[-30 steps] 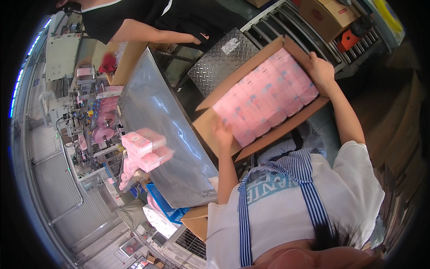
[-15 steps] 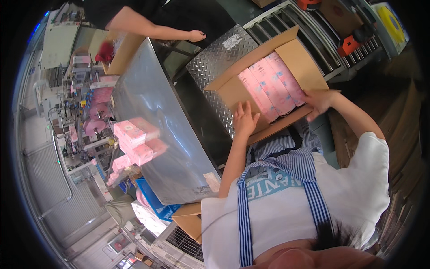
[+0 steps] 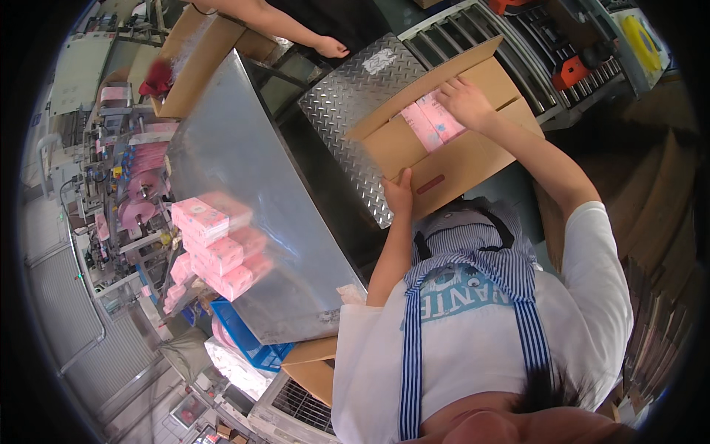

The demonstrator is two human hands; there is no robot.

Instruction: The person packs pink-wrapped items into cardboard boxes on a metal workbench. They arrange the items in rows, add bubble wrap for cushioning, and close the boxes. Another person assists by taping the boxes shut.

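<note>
A brown cardboard carton point(image 3: 473, 166) stands in front of me, with pink printed packs point(image 3: 429, 126) showing between its flaps. The right and near flaps are folded inward over part of the packs; the far flap point(image 3: 444, 78) stands up. My left hand point(image 3: 400, 195) grips the left end of the near flap, thumb up along its edge. My right hand point(image 3: 466, 103) reaches across the carton, fingers apart and bent, resting at the far edge of the right flap beside the packs. Its fingertips partly cover the packs.
Under the carton is a diamond-plate metal surface point(image 3: 347, 96), and a roller conveyor point(image 3: 451, 37) lies beyond. Left is a sheet-metal table point(image 3: 288, 259) with stacked pink packs point(image 3: 214, 248). A co-worker's arm point(image 3: 288, 29) reaches in at the top. Flat cardboard point(image 3: 629, 200) stands at right.
The right and near flaps have folded inward over the packs. My right hand has moved from the carton's near right corner to its far side; my left hand has shifted to the near flap.
</note>
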